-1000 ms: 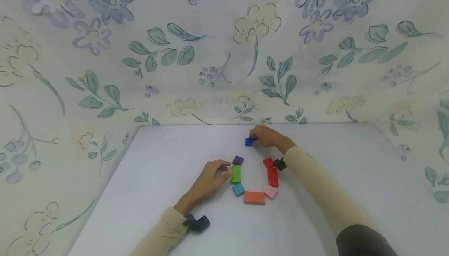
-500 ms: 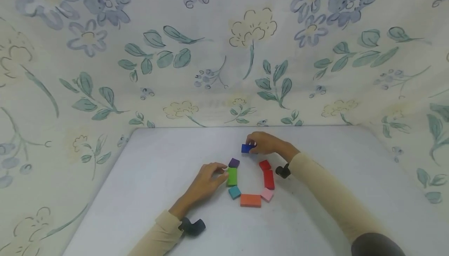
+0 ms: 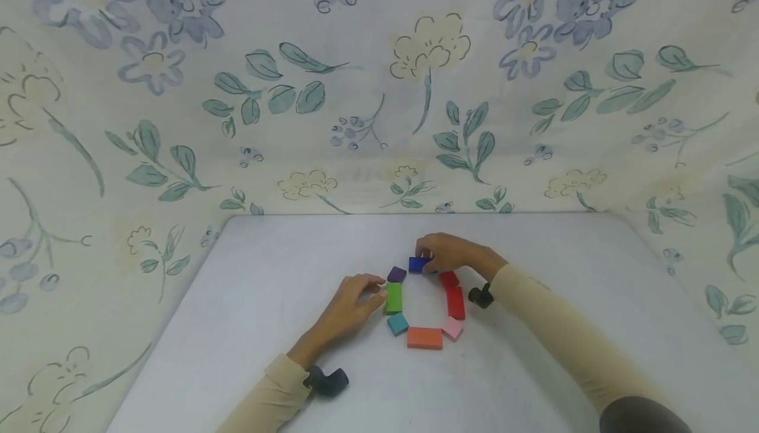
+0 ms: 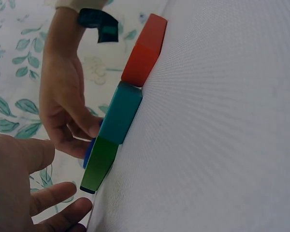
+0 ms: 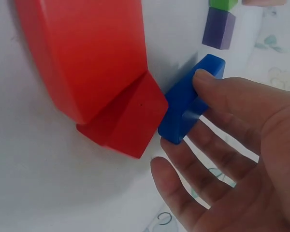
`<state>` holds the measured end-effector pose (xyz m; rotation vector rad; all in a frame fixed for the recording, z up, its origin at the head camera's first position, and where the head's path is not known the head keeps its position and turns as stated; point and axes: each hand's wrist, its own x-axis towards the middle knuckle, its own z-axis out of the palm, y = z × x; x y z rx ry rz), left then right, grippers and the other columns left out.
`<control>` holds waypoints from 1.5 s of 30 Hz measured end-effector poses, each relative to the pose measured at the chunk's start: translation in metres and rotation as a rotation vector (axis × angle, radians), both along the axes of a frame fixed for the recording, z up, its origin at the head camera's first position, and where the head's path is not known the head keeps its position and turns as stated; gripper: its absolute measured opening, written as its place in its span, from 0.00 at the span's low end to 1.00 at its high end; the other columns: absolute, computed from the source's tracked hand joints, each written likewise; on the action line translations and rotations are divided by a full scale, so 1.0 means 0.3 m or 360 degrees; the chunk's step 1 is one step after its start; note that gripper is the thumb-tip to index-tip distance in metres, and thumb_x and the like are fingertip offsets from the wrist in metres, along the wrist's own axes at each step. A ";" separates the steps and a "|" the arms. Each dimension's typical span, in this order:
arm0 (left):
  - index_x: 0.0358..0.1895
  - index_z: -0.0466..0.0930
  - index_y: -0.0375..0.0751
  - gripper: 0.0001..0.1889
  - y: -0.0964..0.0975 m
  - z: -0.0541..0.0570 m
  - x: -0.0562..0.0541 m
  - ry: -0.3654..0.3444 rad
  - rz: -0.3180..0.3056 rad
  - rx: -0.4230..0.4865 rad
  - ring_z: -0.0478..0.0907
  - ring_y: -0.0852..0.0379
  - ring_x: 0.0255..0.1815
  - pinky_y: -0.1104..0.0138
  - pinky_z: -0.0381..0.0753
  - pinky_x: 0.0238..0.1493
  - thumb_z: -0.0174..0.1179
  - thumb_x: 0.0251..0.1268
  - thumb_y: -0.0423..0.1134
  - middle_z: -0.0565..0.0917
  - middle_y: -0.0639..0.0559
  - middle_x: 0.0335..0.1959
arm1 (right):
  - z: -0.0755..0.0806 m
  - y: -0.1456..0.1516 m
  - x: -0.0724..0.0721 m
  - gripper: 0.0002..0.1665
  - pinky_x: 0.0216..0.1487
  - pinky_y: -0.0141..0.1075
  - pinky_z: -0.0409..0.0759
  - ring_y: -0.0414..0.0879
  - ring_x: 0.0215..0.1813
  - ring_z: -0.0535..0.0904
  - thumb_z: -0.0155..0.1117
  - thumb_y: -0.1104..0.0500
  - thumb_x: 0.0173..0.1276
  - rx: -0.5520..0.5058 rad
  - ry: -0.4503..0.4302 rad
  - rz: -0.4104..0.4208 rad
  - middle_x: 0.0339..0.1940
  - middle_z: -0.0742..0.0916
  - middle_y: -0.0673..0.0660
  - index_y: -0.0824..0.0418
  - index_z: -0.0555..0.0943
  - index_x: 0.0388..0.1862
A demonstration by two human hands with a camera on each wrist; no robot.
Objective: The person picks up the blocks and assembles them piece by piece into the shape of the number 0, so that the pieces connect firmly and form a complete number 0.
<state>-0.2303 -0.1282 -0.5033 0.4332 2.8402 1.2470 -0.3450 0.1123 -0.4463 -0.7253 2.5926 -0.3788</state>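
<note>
My right hand (image 3: 446, 252) pinches a blue rectangular block (image 5: 195, 94) between thumb and fingers at the far end of a ring of coloured blocks. One end of it comes close to a small red block (image 5: 137, 116) in the right wrist view. Beside the ring's left edge, my left hand (image 3: 351, 306) lies with fingers loosely bent, fingertips right at the green block (image 3: 394, 298) and nothing in its grasp. A purple block (image 3: 397, 275) sits just beyond the green one, left of the blue block.
The ring's near side has a teal block (image 3: 398, 324), an orange block (image 3: 424, 338) and a pink block (image 3: 453, 328). A long red block (image 3: 455, 302) forms its right side. Floral cloth (image 3: 356, 90) hangs behind the white table (image 3: 267, 255).
My right hand has brought the blue block nearer, down to the gap between the purple and small red blocks. The left hand stays beside the green block.
</note>
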 end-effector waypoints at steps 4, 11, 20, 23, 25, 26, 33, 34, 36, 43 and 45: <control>0.60 0.78 0.49 0.18 0.000 -0.001 -0.001 0.0002 0.0001 -0.0001 0.72 0.55 0.57 0.52 0.72 0.61 0.58 0.72 0.48 0.82 0.55 0.50 | -0.006 -0.006 0.005 0.18 0.54 0.38 0.82 0.45 0.52 0.80 0.71 0.59 0.65 0.0001 0.0005 0.0019 0.50 0.85 0.53 0.53 0.81 0.54; 0.59 0.78 0.50 0.17 0.001 -0.002 0.000 -0.0012 0.0006 -0.0001 0.72 0.55 0.57 0.52 0.72 0.61 0.58 0.72 0.49 0.82 0.55 0.50 | -0.015 -0.010 0.009 0.18 0.54 0.37 0.82 0.44 0.50 0.80 0.72 0.58 0.65 0.0004 0.0003 0.0024 0.48 0.85 0.52 0.53 0.81 0.53; 0.60 0.78 0.49 0.18 -0.004 0.007 -0.009 0.0001 0.0002 -0.0019 0.71 0.54 0.58 0.52 0.71 0.62 0.58 0.72 0.49 0.82 0.54 0.51 | 0.004 -0.013 0.006 0.18 0.55 0.38 0.82 0.44 0.51 0.81 0.72 0.59 0.64 -0.0006 0.0011 0.0040 0.49 0.85 0.52 0.53 0.81 0.53; 0.59 0.78 0.48 0.18 -0.007 0.010 -0.010 0.0015 0.0004 -0.0018 0.72 0.53 0.58 0.51 0.72 0.62 0.58 0.72 0.49 0.82 0.54 0.51 | 0.007 -0.015 0.008 0.18 0.55 0.38 0.82 0.44 0.51 0.81 0.72 0.59 0.64 -0.0015 0.0013 0.0030 0.49 0.85 0.52 0.53 0.81 0.53; 0.59 0.78 0.48 0.18 -0.008 0.007 -0.010 0.0002 0.0006 -0.0010 0.72 0.53 0.57 0.52 0.71 0.61 0.58 0.72 0.49 0.82 0.54 0.51 | 0.005 -0.016 0.011 0.19 0.55 0.38 0.82 0.44 0.51 0.81 0.72 0.59 0.64 -0.0017 0.0006 0.0023 0.49 0.85 0.52 0.52 0.81 0.53; 0.59 0.78 0.48 0.18 -0.008 0.003 -0.010 -0.0005 0.0006 -0.0013 0.71 0.54 0.57 0.52 0.72 0.61 0.58 0.72 0.50 0.82 0.54 0.50 | 0.002 -0.014 0.014 0.19 0.54 0.38 0.82 0.44 0.50 0.81 0.72 0.58 0.64 -0.0015 0.0001 0.0019 0.49 0.85 0.52 0.52 0.81 0.53; 0.59 0.78 0.50 0.19 0.003 -0.008 -0.002 -0.0055 -0.0005 -0.0008 0.71 0.54 0.58 0.51 0.72 0.61 0.56 0.73 0.52 0.81 0.55 0.51 | 0.009 0.017 0.044 0.25 0.56 0.38 0.82 0.47 0.57 0.81 0.72 0.57 0.65 -0.0084 0.0054 0.0014 0.53 0.84 0.53 0.53 0.79 0.60; 0.59 0.78 0.49 0.19 0.004 -0.006 -0.001 -0.0049 -0.0005 -0.0006 0.71 0.54 0.58 0.51 0.72 0.61 0.57 0.73 0.52 0.81 0.55 0.51 | 0.017 0.023 0.049 0.25 0.56 0.38 0.83 0.47 0.58 0.81 0.71 0.56 0.66 -0.0120 0.0080 0.0013 0.54 0.84 0.54 0.53 0.79 0.62; 0.59 0.78 0.49 0.18 0.005 -0.002 0.000 -0.0035 -0.0003 -0.0007 0.71 0.54 0.58 0.51 0.72 0.61 0.57 0.72 0.51 0.81 0.55 0.51 | 0.038 0.033 0.060 0.25 0.54 0.39 0.83 0.48 0.58 0.81 0.69 0.55 0.68 -0.0199 0.0149 0.0010 0.54 0.85 0.54 0.54 0.78 0.63; 0.59 0.78 0.49 0.18 0.003 0.001 -0.002 -0.0016 -0.0006 -0.0028 0.71 0.54 0.57 0.52 0.72 0.61 0.57 0.73 0.52 0.82 0.54 0.52 | 0.103 0.056 0.120 0.21 0.46 0.35 0.84 0.47 0.50 0.82 0.66 0.56 0.71 -0.0373 0.0286 0.0001 0.47 0.87 0.53 0.57 0.80 0.61; 0.59 0.78 0.49 0.18 0.003 -0.005 -0.002 -0.0016 -0.0002 -0.0028 0.72 0.54 0.57 0.51 0.72 0.61 0.57 0.73 0.52 0.82 0.54 0.51 | 0.102 0.065 0.133 0.20 0.45 0.34 0.84 0.46 0.50 0.82 0.66 0.56 0.71 -0.0373 0.0270 -0.0019 0.47 0.86 0.52 0.56 0.81 0.60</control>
